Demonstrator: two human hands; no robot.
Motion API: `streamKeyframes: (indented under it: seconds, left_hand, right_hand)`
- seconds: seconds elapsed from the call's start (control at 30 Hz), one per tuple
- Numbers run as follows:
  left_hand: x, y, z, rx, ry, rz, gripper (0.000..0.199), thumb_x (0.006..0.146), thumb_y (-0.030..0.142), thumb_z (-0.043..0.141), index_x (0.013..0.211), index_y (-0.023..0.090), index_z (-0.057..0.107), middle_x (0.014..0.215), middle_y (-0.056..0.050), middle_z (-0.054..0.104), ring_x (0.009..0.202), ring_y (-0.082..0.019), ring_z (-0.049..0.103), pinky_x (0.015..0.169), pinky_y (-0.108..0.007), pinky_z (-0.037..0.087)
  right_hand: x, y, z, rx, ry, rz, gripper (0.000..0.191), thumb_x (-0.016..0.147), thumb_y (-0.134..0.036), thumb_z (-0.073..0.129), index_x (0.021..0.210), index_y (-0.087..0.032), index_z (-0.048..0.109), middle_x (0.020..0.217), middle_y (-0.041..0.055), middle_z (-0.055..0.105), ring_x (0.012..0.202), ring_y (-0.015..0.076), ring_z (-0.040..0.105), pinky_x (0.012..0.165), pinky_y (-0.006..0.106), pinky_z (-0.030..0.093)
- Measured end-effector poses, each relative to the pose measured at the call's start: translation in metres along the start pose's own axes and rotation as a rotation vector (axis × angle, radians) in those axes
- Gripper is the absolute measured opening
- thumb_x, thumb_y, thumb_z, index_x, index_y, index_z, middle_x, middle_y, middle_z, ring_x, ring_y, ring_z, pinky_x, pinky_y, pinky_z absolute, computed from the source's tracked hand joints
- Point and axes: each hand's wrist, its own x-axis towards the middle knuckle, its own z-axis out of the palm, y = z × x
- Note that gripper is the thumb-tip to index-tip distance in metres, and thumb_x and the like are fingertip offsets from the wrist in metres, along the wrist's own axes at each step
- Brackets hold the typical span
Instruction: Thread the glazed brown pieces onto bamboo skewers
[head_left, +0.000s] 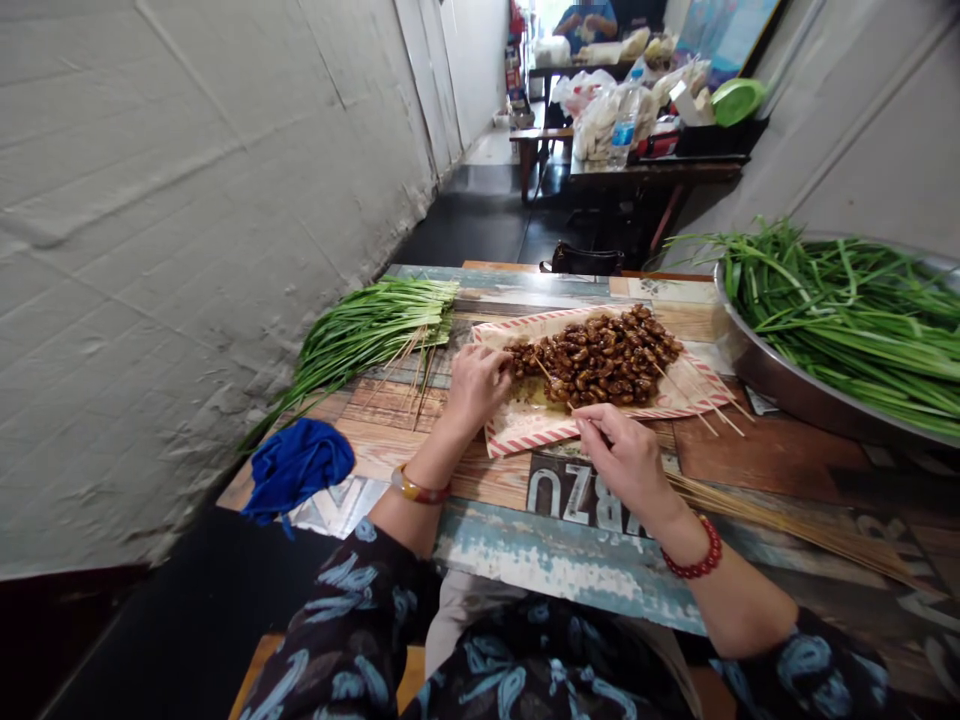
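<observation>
A heap of small, glossy brown pieces (600, 360), perhaps insect pupae, lies on a tray or paper with a red-striped border (525, 440). At the heap's left end is my left hand (480, 382), its fingers bent together; what they hold is hidden. My right hand (621, 450) pinches a thin bamboo skewer (571, 407) just in front of the heap. The skewer's far part points toward the brown pieces. Several skewers (705, 405) stick out of the heap's right side over the striped border.
Green chives (367, 325) with skewers lie left, near a blue cloth (300, 465). A metal basin (757, 370) of chives stands right. Loose skewers (787, 525) lie beside my right forearm. Behind are a table with a water bottle (624, 125) and bags, and another person (585, 25).
</observation>
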Motion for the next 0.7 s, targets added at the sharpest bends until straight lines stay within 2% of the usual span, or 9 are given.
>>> streamKeyframes:
  seconds: [0.13, 0.2, 0.3, 0.47, 0.6, 0.7]
  left_hand:
    - [-0.001, 0.004, -0.010, -0.599, 0.074, -0.170, 0.020, 0.080, 0.022, 0.058, 0.093, 0.017, 0.072, 0.095, -0.008, 0.071, 0.089, -0.020, 0.064, 0.083, -0.034, 0.048]
    - [-0.003, 0.007, -0.015, -0.895, 0.040, -0.272, 0.022, 0.081, 0.028, 0.061, 0.095, 0.016, 0.072, 0.090, -0.007, 0.071, 0.081, -0.018, 0.066, 0.076, -0.031, 0.049]
    - [-0.005, 0.014, -0.021, -1.167, -0.034, -0.349, 0.026, 0.079, 0.033, 0.067, 0.097, 0.016, 0.073, 0.076, -0.005, 0.070, 0.069, -0.015, 0.065, 0.070, -0.028, 0.047]
    - [-0.007, 0.021, -0.027, -1.376, -0.116, -0.394, 0.024, 0.077, 0.033, 0.070, 0.095, 0.017, 0.075, 0.075, -0.005, 0.069, 0.066, -0.013, 0.061, 0.066, -0.026, 0.046]
    - [-0.008, 0.021, -0.027, -1.427, -0.160, -0.399, 0.023, 0.079, 0.032, 0.070, 0.096, 0.018, 0.076, 0.074, -0.004, 0.068, 0.066, -0.011, 0.060, 0.065, -0.024, 0.045]
    - [-0.009, 0.023, -0.025, -1.445, -0.178, -0.417, 0.023, 0.073, 0.028, 0.077, 0.095, 0.020, 0.076, 0.083, -0.004, 0.070, 0.069, -0.009, 0.060, 0.067, -0.022, 0.046]
  right_hand:
    - [0.000, -0.001, -0.001, 0.001, 0.000, -0.008, 0.019, 0.095, -0.027, 0.047, 0.093, -0.020, 0.065, 0.077, 0.0027, 0.072, 0.065, 0.0157, 0.068, 0.066, 0.026, 0.052]
    - [0.000, -0.001, 0.000, 0.005, 0.001, -0.014, 0.019, 0.095, -0.027, 0.047, 0.092, -0.021, 0.065, 0.079, 0.0031, 0.072, 0.066, 0.0158, 0.068, 0.065, 0.026, 0.052]
    - [0.000, -0.002, 0.000, -0.003, 0.002, -0.030, 0.020, 0.094, -0.027, 0.047, 0.093, -0.021, 0.066, 0.082, 0.0037, 0.074, 0.069, 0.0167, 0.070, 0.066, 0.027, 0.053]
    - [0.000, -0.004, 0.000, 0.018, -0.035, -0.070, 0.020, 0.094, -0.023, 0.047, 0.098, -0.020, 0.067, 0.088, 0.0050, 0.075, 0.075, 0.0172, 0.071, 0.071, 0.028, 0.055]
    - [0.000, -0.004, 0.000, 0.024, -0.033, -0.100, 0.021, 0.093, -0.021, 0.047, 0.099, -0.020, 0.067, 0.090, 0.0054, 0.075, 0.079, 0.0178, 0.072, 0.075, 0.028, 0.056]
    - [-0.001, -0.003, 0.000, 0.022, -0.029, -0.096, 0.021, 0.093, -0.022, 0.048, 0.099, -0.020, 0.067, 0.090, 0.0052, 0.075, 0.077, 0.0176, 0.072, 0.075, 0.028, 0.057]
